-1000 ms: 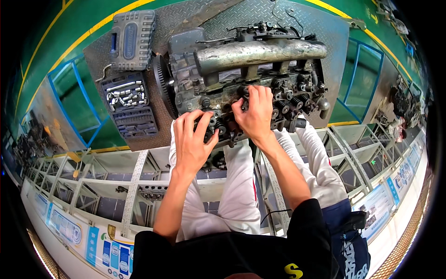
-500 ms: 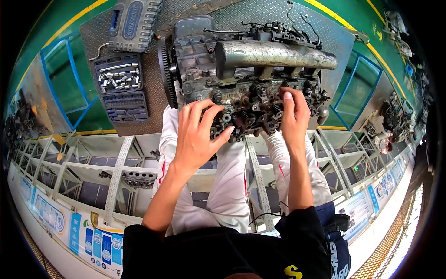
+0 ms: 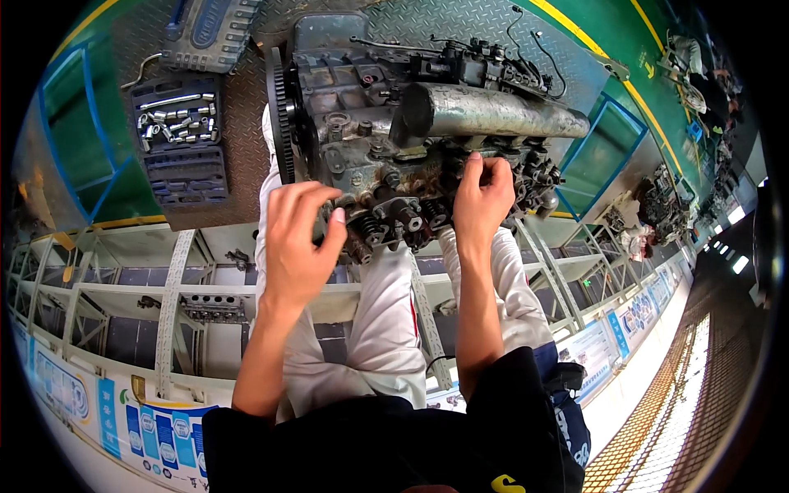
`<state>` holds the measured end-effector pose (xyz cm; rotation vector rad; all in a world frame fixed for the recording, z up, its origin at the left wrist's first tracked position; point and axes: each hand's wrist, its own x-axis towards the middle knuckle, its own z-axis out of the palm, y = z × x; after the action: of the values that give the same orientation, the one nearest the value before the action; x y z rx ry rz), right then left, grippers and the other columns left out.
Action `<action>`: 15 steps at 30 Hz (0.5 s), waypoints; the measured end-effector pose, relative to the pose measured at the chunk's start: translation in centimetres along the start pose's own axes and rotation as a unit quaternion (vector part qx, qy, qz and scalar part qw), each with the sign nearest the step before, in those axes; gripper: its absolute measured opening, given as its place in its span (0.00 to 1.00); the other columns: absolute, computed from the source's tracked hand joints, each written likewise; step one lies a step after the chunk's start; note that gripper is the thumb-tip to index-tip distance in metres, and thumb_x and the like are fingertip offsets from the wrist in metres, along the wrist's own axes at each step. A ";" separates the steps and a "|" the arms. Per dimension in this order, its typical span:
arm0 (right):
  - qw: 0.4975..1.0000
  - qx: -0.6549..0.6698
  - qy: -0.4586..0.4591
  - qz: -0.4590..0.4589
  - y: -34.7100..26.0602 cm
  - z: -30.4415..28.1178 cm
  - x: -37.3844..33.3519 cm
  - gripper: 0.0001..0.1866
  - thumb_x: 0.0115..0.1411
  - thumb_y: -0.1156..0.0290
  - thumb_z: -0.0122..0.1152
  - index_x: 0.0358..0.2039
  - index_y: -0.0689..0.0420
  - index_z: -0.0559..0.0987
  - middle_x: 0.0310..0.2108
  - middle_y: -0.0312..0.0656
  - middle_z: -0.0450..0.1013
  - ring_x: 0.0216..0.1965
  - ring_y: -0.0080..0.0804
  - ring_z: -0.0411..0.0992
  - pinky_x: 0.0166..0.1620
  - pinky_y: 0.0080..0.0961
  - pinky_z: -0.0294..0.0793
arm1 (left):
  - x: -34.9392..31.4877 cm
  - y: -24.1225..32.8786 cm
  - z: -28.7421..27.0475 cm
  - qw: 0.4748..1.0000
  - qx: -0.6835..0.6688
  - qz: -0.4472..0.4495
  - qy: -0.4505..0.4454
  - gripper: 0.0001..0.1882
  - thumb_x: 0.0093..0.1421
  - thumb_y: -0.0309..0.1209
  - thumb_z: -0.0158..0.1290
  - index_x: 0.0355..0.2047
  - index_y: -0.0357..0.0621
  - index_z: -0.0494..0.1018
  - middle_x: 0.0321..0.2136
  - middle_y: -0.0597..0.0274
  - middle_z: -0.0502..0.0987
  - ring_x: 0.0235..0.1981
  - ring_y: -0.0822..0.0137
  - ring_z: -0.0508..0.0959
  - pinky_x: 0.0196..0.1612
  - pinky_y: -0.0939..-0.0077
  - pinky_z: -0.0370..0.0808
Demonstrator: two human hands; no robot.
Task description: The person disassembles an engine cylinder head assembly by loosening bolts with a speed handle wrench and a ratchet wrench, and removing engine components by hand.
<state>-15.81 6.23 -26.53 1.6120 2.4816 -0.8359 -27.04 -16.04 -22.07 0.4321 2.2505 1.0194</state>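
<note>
A dirty metal engine [image 3: 345, 156] lies in front of me, its valve springs and rocker parts [image 3: 394, 215] facing my side. By the near left corner of these parts is my left hand [image 3: 297, 234], its bent fingers apart from the thumb and nothing seen between them. Above the right half of the valve gear, my right hand [image 3: 485, 195] has its fingers curled in against the thumb. Whatever it may hold is hidden. A thick silver pipe [image 3: 501, 111] runs along the engine just beyond that hand. At the engine's left end stands a toothed flywheel [image 3: 279, 115].
An open socket set [image 3: 177, 123] with shiny sockets lies left on the steel plate, below a grey tool case [image 3: 209, 37]. Thin black cables [image 3: 538, 49] rise behind the engine. A white metal frame rack [image 3: 175, 304] stands at the near side, with an engine part [image 3: 212, 308] inside.
My left hand has drawn back leftward from the valve gear. The right hand has shifted left along the engine, its fingers more curled. The whole view has turned slightly.
</note>
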 end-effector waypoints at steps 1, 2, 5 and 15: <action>1.000 -0.002 0.005 -0.017 0.0 -0.2 -0.3 0.13 0.64 0.68 0.61 0.27 0.63 0.72 0.26 0.47 0.70 0.31 0.46 0.68 0.39 0.39 0.67 | 0.1 -0.4 -0.6 1.000 0.002 -0.006 0.000 0.10 0.58 0.26 0.59 0.41 0.38 0.77 0.40 0.52 0.76 0.46 0.50 0.73 0.51 0.58 0.70; 1.000 0.003 -0.003 -0.021 0.1 -0.5 -0.5 0.11 0.64 0.70 0.61 0.28 0.62 0.73 0.27 0.47 0.70 0.31 0.46 0.68 0.38 0.39 0.67 | 0.1 -0.9 -1.1 1.000 0.012 -0.003 0.000 0.11 0.58 0.26 0.58 0.41 0.38 0.77 0.41 0.53 0.76 0.46 0.50 0.73 0.51 0.58 0.70; 0.992 -0.025 0.003 -0.121 0.9 -1.1 -0.8 0.09 0.64 0.71 0.61 0.29 0.62 0.74 0.28 0.45 0.70 0.31 0.45 0.68 0.38 0.39 0.67 | 0.2 -1.7 -2.2 1.000 0.012 -0.012 -0.006 0.11 0.59 0.27 0.58 0.42 0.39 0.77 0.41 0.53 0.76 0.46 0.50 0.72 0.52 0.58 0.70; 0.967 -0.110 -0.045 -0.227 1.3 -1.9 0.1 0.09 0.63 0.70 0.64 0.29 0.60 0.76 0.25 0.45 0.66 0.29 0.46 0.66 0.33 0.40 0.65 | 0.7 -2.3 -1.7 0.999 0.011 -0.014 -0.031 0.11 0.58 0.26 0.57 0.42 0.38 0.77 0.40 0.53 0.75 0.45 0.49 0.72 0.52 0.57 0.69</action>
<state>-14.31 7.59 -25.40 0.9298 2.7981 -0.6197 -28.78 -18.14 -23.24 0.4355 2.2091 0.9555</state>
